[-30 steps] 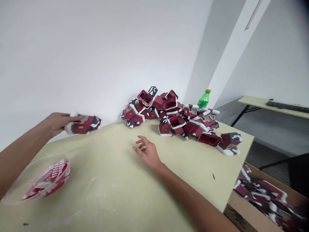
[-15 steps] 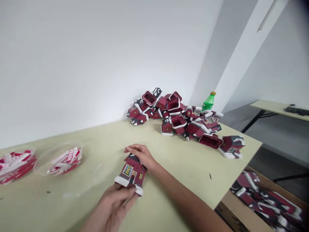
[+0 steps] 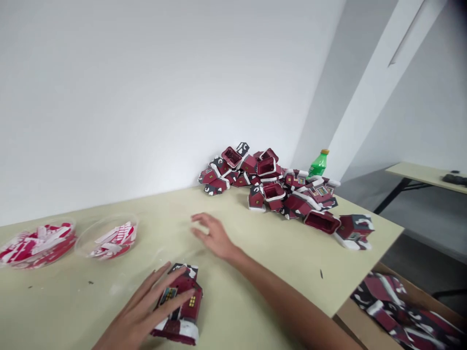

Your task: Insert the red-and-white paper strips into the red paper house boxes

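The house [image 3: 189, 310] looks matt, the tabletop [image 3: 292, 253] smooth, the bottle [image 3: 318, 164] glossy plastic.

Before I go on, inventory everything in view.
Near table: 1, pale yellow, foreground
Toy house: 1, dark red, near table's front
Heaped houses: many, dark red, near table's right rear
Bottle: 1, green, behind heaped houses
Bowls: 2, clear, near table's left
Strips: many, red and white, in bowls
Specks: several, dark, near table
Box: 1, brown, lower right
Boxed houses: several, dark red, in box
Far table: 1, pale, right
Unclear item: 1 or more, black, far table
Wall: 1, white, rear
Left hand: 1, spread over toy house
Right hand: 1, over near table
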A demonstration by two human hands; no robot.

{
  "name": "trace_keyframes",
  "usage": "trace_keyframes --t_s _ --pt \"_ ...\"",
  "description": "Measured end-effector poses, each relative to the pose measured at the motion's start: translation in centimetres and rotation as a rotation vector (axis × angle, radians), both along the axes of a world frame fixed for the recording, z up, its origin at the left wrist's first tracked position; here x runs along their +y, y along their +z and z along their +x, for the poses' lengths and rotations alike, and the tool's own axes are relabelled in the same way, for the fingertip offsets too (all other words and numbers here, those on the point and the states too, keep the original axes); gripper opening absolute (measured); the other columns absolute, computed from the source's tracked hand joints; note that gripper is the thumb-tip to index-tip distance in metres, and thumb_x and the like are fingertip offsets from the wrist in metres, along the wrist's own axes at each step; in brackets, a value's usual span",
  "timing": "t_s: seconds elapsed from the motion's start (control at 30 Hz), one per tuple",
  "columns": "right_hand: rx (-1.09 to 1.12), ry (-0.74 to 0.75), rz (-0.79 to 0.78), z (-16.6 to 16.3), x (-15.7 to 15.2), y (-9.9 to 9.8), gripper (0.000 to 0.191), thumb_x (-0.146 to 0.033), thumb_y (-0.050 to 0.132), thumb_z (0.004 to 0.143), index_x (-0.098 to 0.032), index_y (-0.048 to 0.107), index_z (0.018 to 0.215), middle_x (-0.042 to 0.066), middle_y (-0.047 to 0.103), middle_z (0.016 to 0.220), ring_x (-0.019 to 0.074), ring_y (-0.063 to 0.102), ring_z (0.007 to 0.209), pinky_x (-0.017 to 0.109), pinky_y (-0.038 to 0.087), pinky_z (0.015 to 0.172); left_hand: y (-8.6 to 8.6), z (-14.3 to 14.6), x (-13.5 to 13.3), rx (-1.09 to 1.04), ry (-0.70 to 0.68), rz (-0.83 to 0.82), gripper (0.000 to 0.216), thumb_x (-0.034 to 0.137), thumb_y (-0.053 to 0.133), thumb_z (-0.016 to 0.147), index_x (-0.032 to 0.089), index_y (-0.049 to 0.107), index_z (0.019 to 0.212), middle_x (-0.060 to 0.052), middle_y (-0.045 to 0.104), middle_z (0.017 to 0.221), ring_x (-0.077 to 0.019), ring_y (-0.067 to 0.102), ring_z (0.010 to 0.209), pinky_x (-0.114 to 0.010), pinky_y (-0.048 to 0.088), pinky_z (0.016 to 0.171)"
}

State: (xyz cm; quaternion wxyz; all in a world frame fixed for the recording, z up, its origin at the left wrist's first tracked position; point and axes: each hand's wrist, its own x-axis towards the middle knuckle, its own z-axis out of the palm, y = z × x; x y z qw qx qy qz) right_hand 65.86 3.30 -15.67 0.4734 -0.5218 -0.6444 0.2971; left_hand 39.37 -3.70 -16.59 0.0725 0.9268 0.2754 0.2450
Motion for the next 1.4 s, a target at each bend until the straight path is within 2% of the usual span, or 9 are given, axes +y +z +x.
trace_keyframes --t_s 0.17,0.27,0.37,0.6,0.83,0.97,1.1,1.23,1.4 --pt "-0.420 -0.466 -0.029 10.8 1.4 4.8 0.053 -0.022 0.067 0.089 -0.012 0.049 0.138 0.020 0.043 0.152 0.0316 0.033 0.146 0.048 0.022 0.123 -1.8 -1.1 0.8 -0.087 0.052 -0.004 0.039 0.054 0.059 0.092 0.045 0.065 0.129 0.004 0.059 0.145 -0.0262 0.053 0.138 -0.044 0.049 0.113" --pt "-0.633 -0.655 -0.177 15.7 2.2 6.8 0.063 -0.031 0.078 0.083 -0.009 0.051 0.136 0.023 0.047 0.146 0.0378 0.040 0.140 0.055 0.031 0.116 -2.7 -2.5 1.7 -0.176 0.137 -0.001 0.035 0.051 0.055 0.094 0.044 0.067 0.126 0.004 0.060 0.144 -0.0260 0.056 0.135 -0.044 0.052 0.110" --pt "-0.789 -0.760 -0.344 17.2 3.3 7.4 0.050 -0.042 0.071 0.090 -0.013 0.058 0.129 0.015 0.058 0.133 0.0312 0.056 0.123 0.053 0.047 0.104 -3.7 -3.3 2.8 -0.189 0.220 0.048 0.037 0.052 0.058 0.093 0.040 0.068 0.126 0.002 0.060 0.143 -0.0274 0.059 0.132 -0.044 0.055 0.107" --pt "-1.064 -0.614 -0.395 12.7 5.6 6.0 0.040 -0.039 0.060 0.099 -0.015 0.058 0.131 0.012 0.061 0.129 0.0260 0.062 0.115 0.049 0.052 0.098 -4.1 -4.7 3.3 -0.099 0.250 0.275 0.044 0.048 0.061 0.092 0.040 0.062 0.135 0.003 0.059 0.145 -0.0275 0.061 0.129 -0.040 0.059 0.101" --pt "-1.116 -0.013 -0.189 5.7 4.0 6.2 0.097 -0.051 0.076 0.082 -0.009 0.029 0.157 0.025 0.042 0.152 0.0366 0.042 0.141 0.040 0.041 0.109 -3.3 -7.7 2.9 -0.146 0.259 0.306 0.043 0.046 0.060 0.094 0.031 0.060 0.135 0.000 0.059 0.144 -0.0279 0.055 0.131 -0.042 0.055 0.102" --pt "-1.067 0.194 -0.085 1.1 1.8 6.7 0.083 -0.055 0.070 0.086 -0.017 0.037 0.153 0.017 0.056 0.134 0.0310 0.055 0.123 0.039 0.045 0.102 -2.8 -7.9 3.3 -0.197 0.280 0.332 0.039 0.049 0.060 0.094 0.028 0.063 0.127 -0.002 0.064 0.138 -0.0285 0.058 0.124 -0.045 0.055 0.098" --pt "-0.921 0.328 0.125 -3.3 -0.4 6.0 0.068 -0.061 0.067 0.087 -0.016 0.049 0.134 0.017 0.052 0.130 0.0293 0.050 0.121 0.040 0.044 0.102 -2.2 -7.1 3.0 -0.260 0.297 0.328 0.027 0.044 0.063 0.094 0.029 0.068 0.117 -0.001 0.070 0.126 -0.0274 0.061 0.117 -0.045 0.056 0.093" --pt "-0.760 0.354 0.122 -5.7 -2.1 5.5 0.057 -0.060 0.070 0.084 -0.017 0.052 0.118 0.011 0.059 0.113 0.0225 0.057 0.098 0.033 0.047 0.084 -2.1 -6.6 2.4 -0.315 0.331 0.283 0.024 0.041 0.064 0.094 0.028 0.070 0.113 -0.003 0.070 0.125 -0.0282 0.060 0.118 -0.048 0.057 0.093" --pt "-0.916 0.220 0.064 -6.2 -3.2 7.2 0.045 -0.059 0.051 0.095 -0.020 0.063 0.113 0.004 0.063 0.087 0.0167 0.053 0.074 0.030 0.037 0.070 -1.7 -6.5 1.9 -0.336 0.310 0.245 0.022 0.036 0.067 0.092 0.026 0.070 0.112 -0.005 0.069 0.126 -0.0278 0.059 0.119 -0.049 0.056 0.095"
